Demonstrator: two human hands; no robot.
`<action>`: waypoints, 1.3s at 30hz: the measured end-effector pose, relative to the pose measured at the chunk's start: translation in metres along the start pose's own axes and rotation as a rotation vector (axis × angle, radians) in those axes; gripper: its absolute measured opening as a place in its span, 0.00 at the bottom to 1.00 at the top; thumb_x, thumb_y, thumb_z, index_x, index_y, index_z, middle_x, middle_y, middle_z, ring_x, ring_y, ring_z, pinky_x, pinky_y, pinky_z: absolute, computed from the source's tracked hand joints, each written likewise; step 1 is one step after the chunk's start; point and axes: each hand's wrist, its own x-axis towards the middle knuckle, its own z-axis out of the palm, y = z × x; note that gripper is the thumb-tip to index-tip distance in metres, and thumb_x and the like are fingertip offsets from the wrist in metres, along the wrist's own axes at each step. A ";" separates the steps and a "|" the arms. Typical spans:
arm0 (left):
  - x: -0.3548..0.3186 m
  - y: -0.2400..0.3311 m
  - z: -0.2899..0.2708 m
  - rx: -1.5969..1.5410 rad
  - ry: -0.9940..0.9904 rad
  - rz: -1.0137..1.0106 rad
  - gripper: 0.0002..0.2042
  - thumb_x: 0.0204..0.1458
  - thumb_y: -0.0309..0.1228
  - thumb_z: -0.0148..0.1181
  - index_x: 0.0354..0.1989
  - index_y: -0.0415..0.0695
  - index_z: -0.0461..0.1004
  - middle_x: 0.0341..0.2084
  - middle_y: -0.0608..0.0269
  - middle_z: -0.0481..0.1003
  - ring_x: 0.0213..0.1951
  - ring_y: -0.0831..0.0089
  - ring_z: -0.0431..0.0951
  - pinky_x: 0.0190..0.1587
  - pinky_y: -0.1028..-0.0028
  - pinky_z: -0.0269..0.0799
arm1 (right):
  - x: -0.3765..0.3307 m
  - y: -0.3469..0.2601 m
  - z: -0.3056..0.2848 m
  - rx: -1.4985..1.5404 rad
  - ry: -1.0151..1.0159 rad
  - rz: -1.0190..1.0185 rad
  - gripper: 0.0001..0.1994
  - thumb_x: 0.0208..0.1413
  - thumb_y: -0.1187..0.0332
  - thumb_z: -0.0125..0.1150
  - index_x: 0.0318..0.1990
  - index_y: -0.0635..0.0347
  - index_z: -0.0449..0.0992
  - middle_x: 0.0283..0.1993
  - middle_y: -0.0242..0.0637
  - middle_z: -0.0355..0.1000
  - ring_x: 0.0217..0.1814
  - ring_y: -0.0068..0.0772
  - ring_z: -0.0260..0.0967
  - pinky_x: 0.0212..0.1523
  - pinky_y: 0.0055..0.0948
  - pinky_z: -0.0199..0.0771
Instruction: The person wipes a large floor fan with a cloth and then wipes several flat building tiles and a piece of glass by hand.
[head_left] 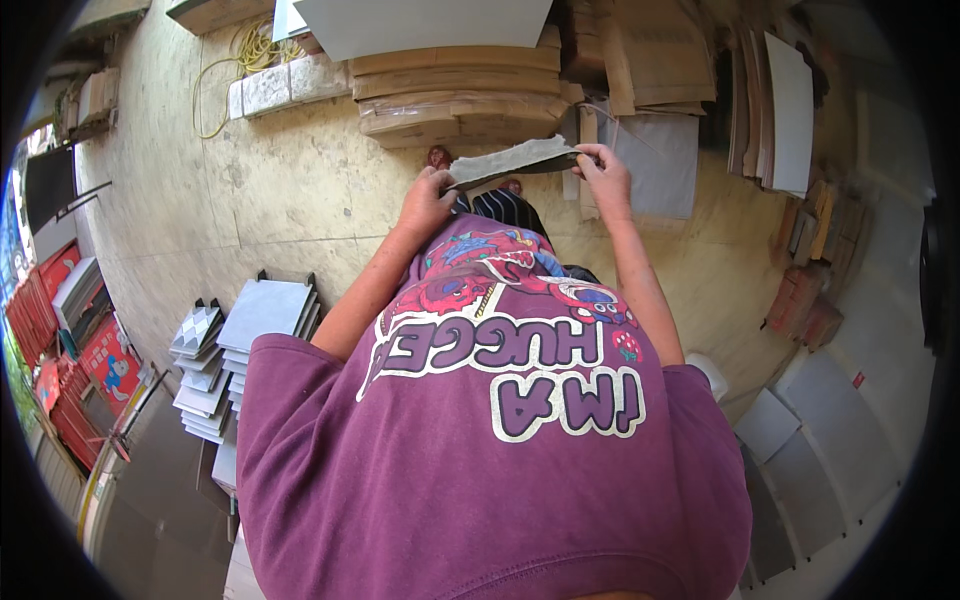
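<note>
A grey cloth (pixel 515 160) with an uneven upper edge and a darker underside stretches between my two hands, in front of my body and above the floor. My left hand (pixel 430 200) has its fingers closed on the left end. At the other end, my right hand (pixel 604 178) pinches a corner between thumb and fingers. The cloth sags slightly between them. Beneath it, my feet and dark striped trousers (pixel 505 208) show in part.
Stacked cardboard boxes (pixel 460 95) stand just ahead, with a large pale panel (pixel 430 25) above. A yellow cord (pixel 257 50) lies far left. Tile sample racks (pixel 265 315) stand at my left. Upright boards (pixel 785 115) and brown blocks (pixel 800 300) line the right.
</note>
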 end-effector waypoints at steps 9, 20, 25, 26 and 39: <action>0.024 -0.050 -0.059 -0.012 0.189 -0.109 0.05 0.41 0.25 0.59 0.28 0.40 0.75 0.25 0.56 0.71 0.29 0.60 0.73 0.33 0.69 0.69 | 0.047 -0.054 0.074 -0.134 -0.196 -0.131 0.06 0.50 0.72 0.54 0.36 0.62 0.74 0.27 0.32 0.73 0.28 0.19 0.70 0.32 0.20 0.70; 0.074 -0.099 -0.189 -0.008 0.614 -0.066 0.05 0.43 0.25 0.57 0.29 0.42 0.76 0.24 0.59 0.74 0.27 0.70 0.75 0.34 0.75 0.70 | 0.110 -0.157 0.190 -0.360 -0.274 -0.599 0.06 0.46 0.71 0.57 0.33 0.58 0.75 0.32 0.40 0.71 0.35 0.37 0.69 0.39 0.30 0.69; 0.074 -0.104 -0.192 0.041 0.768 -0.084 0.04 0.43 0.24 0.59 0.29 0.42 0.76 0.24 0.60 0.73 0.25 0.72 0.73 0.31 0.76 0.70 | 0.137 -0.158 0.226 -0.368 -0.270 -0.649 0.05 0.45 0.71 0.58 0.32 0.56 0.76 0.37 0.40 0.68 0.40 0.40 0.67 0.44 0.32 0.67; 0.075 -0.114 -0.187 0.063 0.753 -0.082 0.04 0.44 0.24 0.59 0.29 0.41 0.76 0.23 0.60 0.73 0.24 0.72 0.73 0.30 0.76 0.69 | 0.143 -0.154 0.231 -0.389 -0.255 -0.669 0.05 0.45 0.71 0.58 0.31 0.56 0.76 0.38 0.40 0.68 0.41 0.40 0.66 0.44 0.32 0.67; 0.137 -0.175 0.018 0.065 0.485 -0.333 0.06 0.42 0.25 0.55 0.28 0.41 0.76 0.27 0.50 0.73 0.31 0.53 0.74 0.37 0.64 0.70 | 0.238 0.003 0.175 -0.651 -0.179 -0.213 0.05 0.45 0.65 0.59 0.32 0.44 0.78 0.40 0.36 0.69 0.43 0.40 0.67 0.43 0.35 0.68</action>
